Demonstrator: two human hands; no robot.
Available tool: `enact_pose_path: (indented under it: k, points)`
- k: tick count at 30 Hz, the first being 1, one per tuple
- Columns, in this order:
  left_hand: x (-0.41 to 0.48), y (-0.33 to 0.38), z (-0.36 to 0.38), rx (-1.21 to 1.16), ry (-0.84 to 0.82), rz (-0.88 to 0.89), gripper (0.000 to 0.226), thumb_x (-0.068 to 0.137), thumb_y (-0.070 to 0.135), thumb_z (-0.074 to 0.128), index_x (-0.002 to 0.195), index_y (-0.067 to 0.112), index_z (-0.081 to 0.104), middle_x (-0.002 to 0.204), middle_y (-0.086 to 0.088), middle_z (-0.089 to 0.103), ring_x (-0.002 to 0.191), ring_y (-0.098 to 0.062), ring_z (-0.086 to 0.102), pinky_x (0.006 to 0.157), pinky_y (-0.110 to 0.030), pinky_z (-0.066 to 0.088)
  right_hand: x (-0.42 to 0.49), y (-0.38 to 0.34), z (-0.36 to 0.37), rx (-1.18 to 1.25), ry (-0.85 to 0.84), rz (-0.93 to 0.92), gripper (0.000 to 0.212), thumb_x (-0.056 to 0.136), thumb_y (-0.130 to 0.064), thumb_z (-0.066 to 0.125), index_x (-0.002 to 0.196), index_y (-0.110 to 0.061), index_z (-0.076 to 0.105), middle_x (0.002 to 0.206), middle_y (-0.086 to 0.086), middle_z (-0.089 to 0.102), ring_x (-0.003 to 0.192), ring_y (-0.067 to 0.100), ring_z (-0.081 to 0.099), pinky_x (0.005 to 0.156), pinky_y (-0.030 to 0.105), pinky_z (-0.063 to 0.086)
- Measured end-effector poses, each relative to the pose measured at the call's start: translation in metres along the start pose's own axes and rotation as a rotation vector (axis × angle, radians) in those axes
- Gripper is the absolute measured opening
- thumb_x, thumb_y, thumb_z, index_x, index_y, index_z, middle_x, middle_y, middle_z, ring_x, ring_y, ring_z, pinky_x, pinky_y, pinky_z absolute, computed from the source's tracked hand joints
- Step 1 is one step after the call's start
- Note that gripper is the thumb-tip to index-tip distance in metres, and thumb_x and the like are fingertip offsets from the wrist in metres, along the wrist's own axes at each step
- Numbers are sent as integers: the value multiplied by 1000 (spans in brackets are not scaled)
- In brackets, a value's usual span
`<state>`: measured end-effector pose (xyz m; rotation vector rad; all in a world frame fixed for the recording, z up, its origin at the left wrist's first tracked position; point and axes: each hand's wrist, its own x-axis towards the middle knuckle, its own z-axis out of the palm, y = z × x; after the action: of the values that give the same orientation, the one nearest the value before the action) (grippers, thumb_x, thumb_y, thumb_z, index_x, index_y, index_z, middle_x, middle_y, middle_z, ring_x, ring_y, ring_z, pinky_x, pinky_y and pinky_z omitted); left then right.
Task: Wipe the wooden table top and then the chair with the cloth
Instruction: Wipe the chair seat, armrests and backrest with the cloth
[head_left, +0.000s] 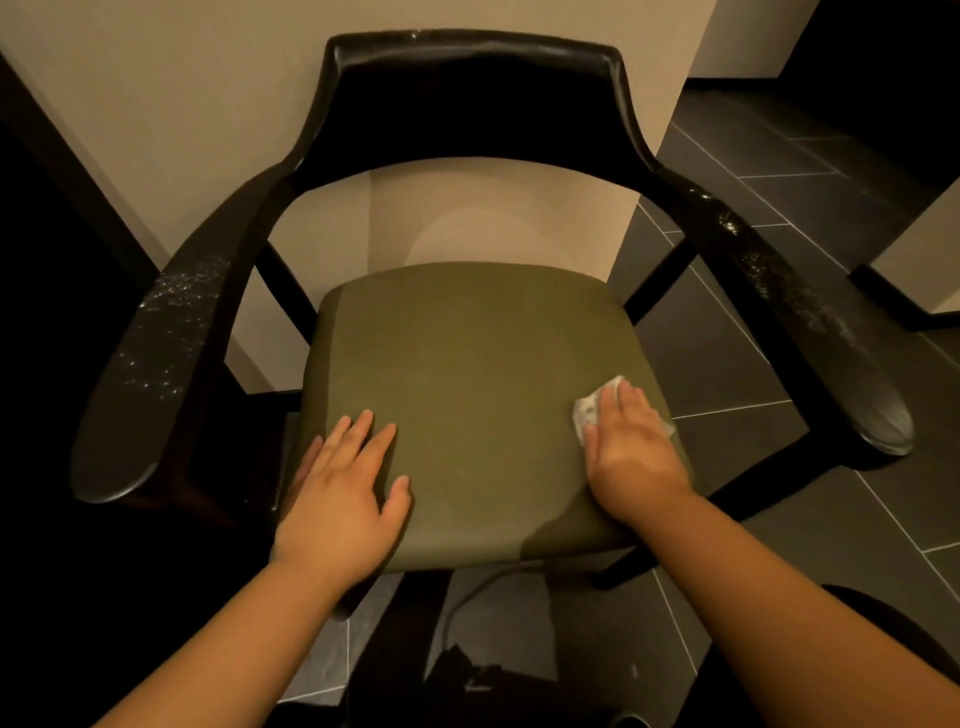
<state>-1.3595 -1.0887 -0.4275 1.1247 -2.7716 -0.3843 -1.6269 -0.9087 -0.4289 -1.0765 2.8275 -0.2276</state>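
Observation:
A dark wooden armchair (478, 104) with an olive green seat cushion (467, 374) stands right in front of me. My right hand (631, 452) lies flat on a small white cloth (589, 408) at the cushion's right front part, fingers straight; most of the cloth is hidden under the palm. My left hand (343, 488) rests flat on the cushion's left front corner, fingers spread and holding nothing. Both armrests carry pale dusty specks. The wooden table is not in view.
A beige wall (208, 104) rises just behind the chair back. Dark grey floor tiles (779, 171) stretch to the right, where a second beige wall base with a dark skirting (914, 291) juts in. The area left of the chair is in deep shadow.

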Motion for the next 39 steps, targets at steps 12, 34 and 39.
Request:
enact_pose_path:
  k: [12, 34, 39]
  points:
    - [-7, 1, 7, -106, 133, -98, 63, 92, 50, 44, 144, 18, 61, 158, -5, 50, 149, -25, 37, 127, -47, 28, -10, -105, 11, -7, -187, -694, 76, 98, -50, 10, 162, -12, 28, 170, 11, 24, 157, 28, 23, 127, 39, 15]
    - [-88, -33, -3, -188, 226, 18, 43, 99, 44, 54, 132, 22, 72, 140, 7, 66, 136, -9, 53, 119, -10, 17, 28, -216, 28, 131, -94, -759, 55, 109, -29, 39, 159, -7, 32, 166, 14, 29, 153, 34, 27, 126, 41, 15]
    - [-100, -42, -7, -141, 346, -43, 18, 97, 34, 57, 97, 28, 74, 90, 15, 68, 90, -6, 62, 81, -23, 54, -42, -205, 38, 66, -190, -1107, 54, 105, -36, 33, 151, -13, 48, 163, 10, 38, 154, 28, 29, 125, 35, 6]
